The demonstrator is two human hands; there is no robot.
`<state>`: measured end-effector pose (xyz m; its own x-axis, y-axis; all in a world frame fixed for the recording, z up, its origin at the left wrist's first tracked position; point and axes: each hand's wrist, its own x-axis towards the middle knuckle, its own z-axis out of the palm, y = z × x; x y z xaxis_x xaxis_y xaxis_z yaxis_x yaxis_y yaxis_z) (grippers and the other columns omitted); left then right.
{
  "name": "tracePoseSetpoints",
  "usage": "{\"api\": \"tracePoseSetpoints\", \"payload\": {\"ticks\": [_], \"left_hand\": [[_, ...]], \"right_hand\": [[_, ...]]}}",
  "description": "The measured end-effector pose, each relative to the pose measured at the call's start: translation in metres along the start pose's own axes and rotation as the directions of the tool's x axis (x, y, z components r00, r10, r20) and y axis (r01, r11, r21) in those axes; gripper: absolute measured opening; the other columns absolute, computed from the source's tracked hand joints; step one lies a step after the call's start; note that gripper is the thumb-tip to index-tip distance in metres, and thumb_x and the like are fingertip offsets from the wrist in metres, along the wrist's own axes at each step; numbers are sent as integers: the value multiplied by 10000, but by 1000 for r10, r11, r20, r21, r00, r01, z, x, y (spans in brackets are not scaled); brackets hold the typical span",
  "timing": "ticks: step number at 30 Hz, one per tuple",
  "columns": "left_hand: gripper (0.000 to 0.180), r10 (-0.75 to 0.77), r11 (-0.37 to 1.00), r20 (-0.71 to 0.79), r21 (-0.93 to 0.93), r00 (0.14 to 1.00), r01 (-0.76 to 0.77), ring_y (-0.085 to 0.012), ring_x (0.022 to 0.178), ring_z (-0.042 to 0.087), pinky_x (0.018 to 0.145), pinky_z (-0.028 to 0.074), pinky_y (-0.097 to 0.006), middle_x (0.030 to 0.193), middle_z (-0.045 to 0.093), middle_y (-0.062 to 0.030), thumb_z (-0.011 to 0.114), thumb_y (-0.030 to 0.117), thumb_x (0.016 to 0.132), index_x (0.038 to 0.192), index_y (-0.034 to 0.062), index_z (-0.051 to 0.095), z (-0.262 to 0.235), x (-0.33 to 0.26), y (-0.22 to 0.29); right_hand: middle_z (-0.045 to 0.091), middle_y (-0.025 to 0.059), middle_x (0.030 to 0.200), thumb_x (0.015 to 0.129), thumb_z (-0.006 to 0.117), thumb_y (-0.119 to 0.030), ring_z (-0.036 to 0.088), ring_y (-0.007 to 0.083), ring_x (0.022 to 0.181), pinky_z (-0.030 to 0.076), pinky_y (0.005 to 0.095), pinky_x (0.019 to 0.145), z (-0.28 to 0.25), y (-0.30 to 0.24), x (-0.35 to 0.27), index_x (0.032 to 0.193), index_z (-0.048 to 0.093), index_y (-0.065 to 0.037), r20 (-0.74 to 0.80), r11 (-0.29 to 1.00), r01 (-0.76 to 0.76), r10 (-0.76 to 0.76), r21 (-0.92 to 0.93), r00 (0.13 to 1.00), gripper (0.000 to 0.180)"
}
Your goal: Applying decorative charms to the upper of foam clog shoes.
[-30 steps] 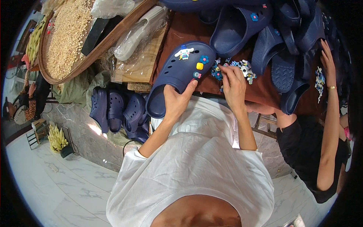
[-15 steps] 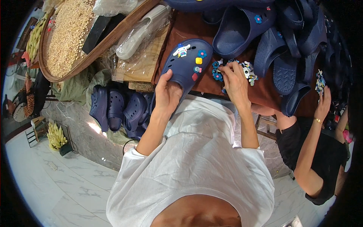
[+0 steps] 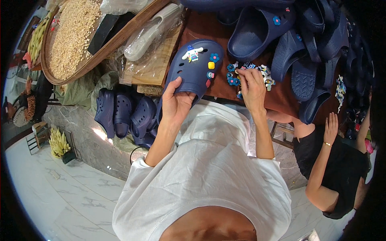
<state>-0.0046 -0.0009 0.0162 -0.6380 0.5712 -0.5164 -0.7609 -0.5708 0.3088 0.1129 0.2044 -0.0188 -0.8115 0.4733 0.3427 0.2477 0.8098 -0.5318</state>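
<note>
L hand grips clog, thumb shifted vs b4; R hand half-curled, hold unclear.

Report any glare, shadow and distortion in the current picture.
Head view: glare whitens the grey panel beside the lower clogs; head view: far-right shoes sink into shadow; head view: black fisheye corners, though the clog in the left hand is clear.

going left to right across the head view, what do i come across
Pale-yellow bundle, cluster of navy clogs, charm-decorated navy clog in the left hand, right hand, navy clog with treaded sole showing, co-worker's hand.
</note>
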Motion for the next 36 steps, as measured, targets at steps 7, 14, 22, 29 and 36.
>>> {"api": "tracePoseSetpoints", "payload": {"ticks": [7, 14, 22, 29, 36], "left_hand": [[488, 16, 992, 18, 128, 1000, -19, -297, 1155, 540, 1001, 449, -452, 1269, 512, -173, 547, 99, 891, 1318, -40, 358, 6, -10, -2], [489, 80, 970, -39, 234, 996, -68, -301, 1179, 528, 1013, 417, -467, 1301, 502, -187, 559, 91, 877, 1313, -47, 386, -5, -11, -7], [371, 171, 958, -56, 241, 984, -153, -215, 1068, 566, 961, 421, -380, 1163, 581, -118, 599, 111, 866, 1195, -35, 506, -3, -16, 5], [380, 172, 962, -46, 224, 984, -158, -250, 1119, 546, 1018, 393, -417, 1208, 558, -137, 589, 80, 859, 1206, -38, 492, -4, -17, 3], [385, 197, 953, -46, 245, 979, -180, -251, 1116, 548, 1021, 389, -415, 1208, 560, -142, 583, 86, 865, 1212, -52, 489, 0, -16, 1]], "right_hand": [[578, 80, 912, 820, 638, -76, 565, 263, 858, 460, 373, 740, -1, -10, -6, 967, 645, -68, -45, 1000, -9, 10, 23, 999, 148], [574, 84, 916, 784, 705, -173, 552, 277, 897, 447, 389, 756, -4, -23, -13, 944, 637, -66, 66, 999, -35, 36, -16, 997, 203], [585, 103, 883, 770, 690, -107, 543, 298, 855, 432, 400, 748, 0, -18, -21, 886, 602, -54, 86, 995, -50, 43, 85, 995, 156], [600, 101, 873, 810, 659, -102, 556, 291, 823, 439, 388, 725, -2, -19, -21, 917, 627, -48, 71, 992, -72, 65, 99, 995, 124], [606, 106, 882, 853, 604, -81, 583, 292, 838, 451, 385, 730, -5, -13, -12, 957, 642, -47, -41, 985, -142, 146, 96, 988, 116]]}}
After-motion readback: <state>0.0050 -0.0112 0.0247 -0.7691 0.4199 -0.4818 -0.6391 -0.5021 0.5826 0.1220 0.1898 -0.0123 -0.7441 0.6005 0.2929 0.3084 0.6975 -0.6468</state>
